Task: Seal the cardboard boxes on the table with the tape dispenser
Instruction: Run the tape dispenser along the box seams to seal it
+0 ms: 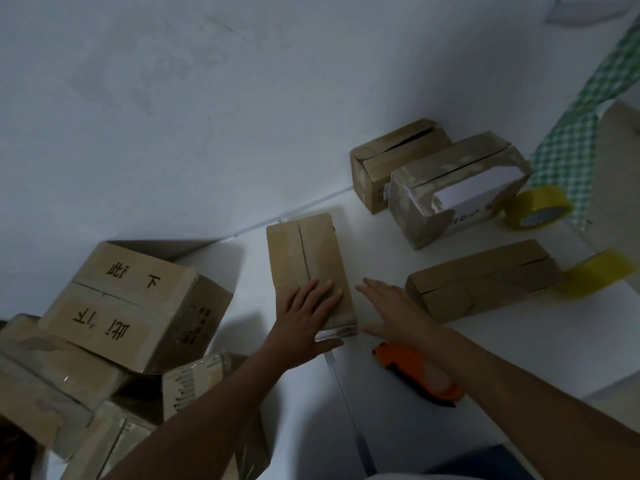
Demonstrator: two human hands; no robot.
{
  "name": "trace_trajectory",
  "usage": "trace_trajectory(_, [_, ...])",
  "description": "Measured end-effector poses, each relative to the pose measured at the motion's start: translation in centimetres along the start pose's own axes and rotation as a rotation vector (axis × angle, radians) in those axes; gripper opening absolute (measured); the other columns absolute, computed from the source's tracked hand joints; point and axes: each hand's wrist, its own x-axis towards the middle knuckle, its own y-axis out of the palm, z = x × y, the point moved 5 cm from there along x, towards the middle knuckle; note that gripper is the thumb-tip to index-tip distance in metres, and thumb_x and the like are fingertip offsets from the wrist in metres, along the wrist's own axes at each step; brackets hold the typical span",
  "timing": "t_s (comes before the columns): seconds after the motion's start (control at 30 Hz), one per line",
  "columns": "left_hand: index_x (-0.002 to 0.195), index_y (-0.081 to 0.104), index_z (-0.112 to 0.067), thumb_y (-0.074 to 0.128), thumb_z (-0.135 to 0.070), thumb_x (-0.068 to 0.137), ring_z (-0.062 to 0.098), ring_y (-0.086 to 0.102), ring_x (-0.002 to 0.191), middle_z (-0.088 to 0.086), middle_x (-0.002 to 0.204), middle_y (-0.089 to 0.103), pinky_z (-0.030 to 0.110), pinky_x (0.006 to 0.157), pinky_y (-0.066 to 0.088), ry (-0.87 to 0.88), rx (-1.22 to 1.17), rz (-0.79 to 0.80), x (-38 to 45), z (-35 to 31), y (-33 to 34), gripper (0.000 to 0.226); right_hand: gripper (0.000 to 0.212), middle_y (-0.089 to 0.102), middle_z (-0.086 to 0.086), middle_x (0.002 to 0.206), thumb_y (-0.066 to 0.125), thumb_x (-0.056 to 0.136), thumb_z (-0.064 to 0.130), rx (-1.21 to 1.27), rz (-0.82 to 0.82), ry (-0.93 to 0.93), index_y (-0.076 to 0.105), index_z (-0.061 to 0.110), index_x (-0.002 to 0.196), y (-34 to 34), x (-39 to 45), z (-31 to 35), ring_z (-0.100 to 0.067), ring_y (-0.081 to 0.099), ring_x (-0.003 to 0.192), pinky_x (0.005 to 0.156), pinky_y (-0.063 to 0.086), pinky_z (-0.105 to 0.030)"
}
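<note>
Forearms reach in from the near edge of the white table, and just beyond the right one lies the orange-and-black tape dispenser, untouched on its side. The left hand rests flat, fingers straight, on the near end of the narrow brown cardboard box in the middle, whose centre seam looks untaped along most of its length. The right hand hovers beside that box with fingers spread, holding nothing. To seal it well, I would keep the left palm pressing the flaps together, pick up the dispenser and draw tape straight along the seam, carrying it over both ends. Room is fair: bare table lies to the right of the box, up to a long brown box with a yellowish tape roll at its far end. To the left, a heap of brown boxes crowds the edge. Farther off, two open-seamed boxes and a yellow tape roll sit near the wall.
</note>
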Motion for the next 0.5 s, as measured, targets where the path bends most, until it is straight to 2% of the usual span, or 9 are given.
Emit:
trace_trajectory(0.13, [0.155, 0.025, -0.030, 0.025, -0.064, 0.098, 0.011, -0.002, 0.151, -0.007, 0.164, 0.015, 0.038, 0.122, 0.000, -0.012, -0.155, 0.066, 3.0, -1.7, -0.7, 0.067, 0.064, 0.016, -0.001, 0.161, 0.052, 0.098, 0.023, 0.115, -0.169, 0.029, 0.021, 0.017, 0.153, -1.9, -0.4, -0.5, -0.015, 0.019, 0.146, 0.119, 0.015, -0.032])
trace_trajectory(0.2, [0.151, 0.034, -0.031, 0.020, -0.057, 0.102, 0.007, 0.005, 0.150, -0.009, 0.162, 0.022, 0.038, 0.122, 0.007, -0.036, -0.313, 0.074, 4.7, -1.7, -1.9, 0.058, 0.057, 0.023, -0.007, 0.158, 0.048, 0.098, 0.013, 0.140, -0.261, 0.048, 0.027, 0.010, 0.151, -2.3, -0.3, -0.5, -0.019, 0.025, 0.144, 0.119, 0.021, -0.035])
trace_trajectory(0.27, [0.143, 0.047, -0.027, 0.027, -0.048, 0.105, 0.008, 0.024, 0.145, -0.005, 0.157, 0.034, 0.039, 0.118, 0.022, -0.128, -0.458, -0.043, 5.5, -0.7, -3.7, 0.048, 0.055, 0.027, -0.010, 0.157, 0.050, 0.096, 0.009, 0.142, -0.311, 0.036, 0.032, 0.008, 0.148, -2.4, -0.3, -0.1, -0.022, 0.028, 0.143, 0.118, 0.025, -0.040])
trace_trajectory(0.33, [0.135, 0.055, -0.021, 0.034, -0.040, 0.104, 0.005, 0.038, 0.135, -0.001, 0.151, 0.044, 0.032, 0.112, 0.031, -0.361, -0.619, -0.313, 4.2, 0.9, -5.6, 0.042, 0.055, 0.026, -0.008, 0.157, 0.053, 0.096, 0.013, 0.107, -0.325, -0.003, 0.034, 0.009, 0.148, -2.3, -0.1, 0.7, -0.022, 0.029, 0.142, 0.118, 0.026, -0.040])
trace_trajectory(0.4, [0.134, 0.056, -0.018, 0.037, -0.039, 0.104, 0.010, 0.041, 0.135, 0.000, 0.145, 0.049, 0.031, 0.111, 0.032, -0.681, -0.811, -0.476, 1.1, 2.0, -6.1, 0.042, 0.055, 0.024, -0.006, 0.158, 0.053, 0.097, 0.018, 0.051, -0.311, -0.081, 0.034, 0.011, 0.148, -1.9, 0.4, 2.0, -0.022, 0.028, 0.142, 0.119, 0.022, -0.034])
trace_trajectory(0.5, [0.139, 0.051, -0.019, 0.040, -0.038, 0.105, 0.019, 0.044, 0.133, -0.001, 0.142, 0.049, 0.029, 0.101, 0.035, -1.076, -1.107, -0.434, -3.1, 2.0, -4.1, 0.040, 0.058, 0.015, -0.004, 0.161, 0.049, 0.097, 0.028, -0.044, -0.227, -0.167, 0.029, 0.015, 0.150, -0.5, 1.8, 4.0, -0.023, 0.016, 0.147, 0.120, 0.015, -0.037])
